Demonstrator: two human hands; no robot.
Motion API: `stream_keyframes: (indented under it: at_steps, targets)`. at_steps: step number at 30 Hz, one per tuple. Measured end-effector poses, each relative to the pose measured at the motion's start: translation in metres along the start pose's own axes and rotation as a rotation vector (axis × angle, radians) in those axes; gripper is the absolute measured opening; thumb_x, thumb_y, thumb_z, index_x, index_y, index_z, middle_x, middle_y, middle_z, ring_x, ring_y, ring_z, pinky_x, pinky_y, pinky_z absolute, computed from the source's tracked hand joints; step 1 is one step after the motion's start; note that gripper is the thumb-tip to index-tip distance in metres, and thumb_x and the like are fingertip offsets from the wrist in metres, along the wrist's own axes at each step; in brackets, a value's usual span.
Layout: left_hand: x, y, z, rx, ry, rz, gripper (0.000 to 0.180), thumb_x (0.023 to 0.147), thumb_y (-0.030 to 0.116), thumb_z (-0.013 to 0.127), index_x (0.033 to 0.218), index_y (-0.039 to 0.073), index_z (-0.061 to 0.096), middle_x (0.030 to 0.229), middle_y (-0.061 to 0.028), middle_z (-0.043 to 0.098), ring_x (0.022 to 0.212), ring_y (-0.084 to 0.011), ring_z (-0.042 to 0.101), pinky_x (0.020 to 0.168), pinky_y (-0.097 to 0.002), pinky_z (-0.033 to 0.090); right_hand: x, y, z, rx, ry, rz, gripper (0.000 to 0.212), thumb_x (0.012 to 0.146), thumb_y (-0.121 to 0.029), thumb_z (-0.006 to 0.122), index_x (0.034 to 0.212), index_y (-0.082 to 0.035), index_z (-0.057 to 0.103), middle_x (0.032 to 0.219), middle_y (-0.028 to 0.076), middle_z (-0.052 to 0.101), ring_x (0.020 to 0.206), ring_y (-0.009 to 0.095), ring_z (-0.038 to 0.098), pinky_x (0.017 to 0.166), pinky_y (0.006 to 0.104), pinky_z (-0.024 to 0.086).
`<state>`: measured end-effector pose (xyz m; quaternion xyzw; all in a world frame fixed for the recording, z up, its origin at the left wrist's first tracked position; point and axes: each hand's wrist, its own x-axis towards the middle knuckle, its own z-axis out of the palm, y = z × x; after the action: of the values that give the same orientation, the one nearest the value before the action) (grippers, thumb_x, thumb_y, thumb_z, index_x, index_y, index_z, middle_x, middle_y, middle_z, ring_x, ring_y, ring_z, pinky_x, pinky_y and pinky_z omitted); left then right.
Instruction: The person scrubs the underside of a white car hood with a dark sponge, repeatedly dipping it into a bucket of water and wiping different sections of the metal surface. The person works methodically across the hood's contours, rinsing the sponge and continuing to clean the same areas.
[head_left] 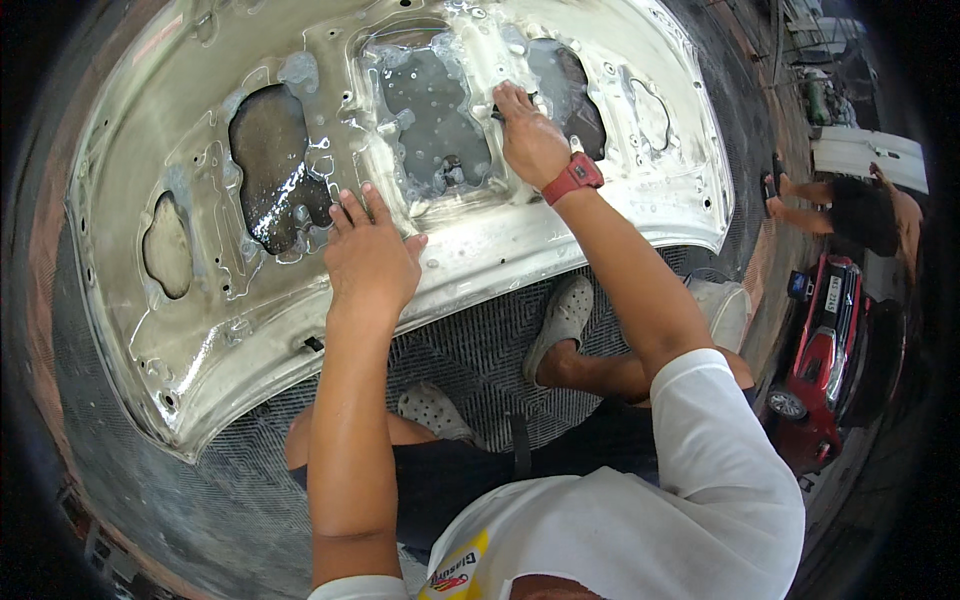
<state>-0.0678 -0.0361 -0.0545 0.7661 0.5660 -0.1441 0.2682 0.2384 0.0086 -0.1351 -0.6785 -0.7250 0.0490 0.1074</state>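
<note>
A white car hood (470, 270) lies with its ribbed underside up, wet with water and patches of foam. My left hand (368, 250) rests on it with fingers spread, beside a dark opening (268, 150), holding nothing. Farther right, my right hand (530, 130) presses on the rib between two recesses, fingers together. A small black piece (498, 113), like a sheet or pad, sticks out from under those fingers; most of it is hidden. A red watch (575, 178) is on my right wrist.
Below the hood is a dark patterned floor (480, 340), where my feet in grey clogs (562, 315) stand. A whitish bucket (720, 305) is near my right knee. At the far right are a red car (825, 370), a white panel (870, 155) and another person (865, 215).
</note>
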Motion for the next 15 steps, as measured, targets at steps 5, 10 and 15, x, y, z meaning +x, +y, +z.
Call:
stream_keyframes:
  at_steps: [5, 10, 15]
  targets:
    - [0.002, -0.004, 0.005, 0.051, 0.012, -0.018, 0.095, 0.105, 0.054, 0.06, 0.169, -0.005, 0.02, 0.171, -0.0357, 0.027, 0.158, -0.0487, 0.033, 0.123, -0.0545, 0.039, 0.003, -0.038, -0.003, -0.21, -0.053, 0.024, 0.058, 0.098, -0.002, 0.047, 0.156, 0.002, 0.046, 0.162, 0.024, 0.049, 0.149, 0.043, 0.048, 0.121, 0.0488, 0.045]
    - [0.002, -0.015, 0.009, 0.051, 0.028, -0.025, 0.096, 0.104, 0.056, 0.06, 0.169, -0.003, 0.02, 0.171, -0.0355, 0.027, 0.157, -0.0484, 0.035, 0.121, -0.0548, 0.043, 0.008, -0.024, 0.003, 0.017, -0.024, 0.062, 0.058, 0.099, -0.008, 0.05, 0.156, 0.001, 0.042, 0.159, 0.028, 0.049, 0.144, 0.05, 0.051, 0.117, 0.0535, 0.047]
    - [-0.004, 0.003, -0.001, -0.01, 0.015, 0.043, 0.094, 0.105, 0.05, 0.061, 0.169, -0.005, 0.021, 0.171, -0.0356, 0.027, 0.159, -0.0485, 0.031, 0.127, -0.0511, 0.034, 0.063, 0.075, 0.003, 0.233, 0.001, 0.158, 0.055, 0.104, -0.015, 0.049, 0.158, -0.01, 0.043, 0.151, 0.033, 0.054, 0.126, 0.051, 0.063, 0.107, 0.0582, 0.05]
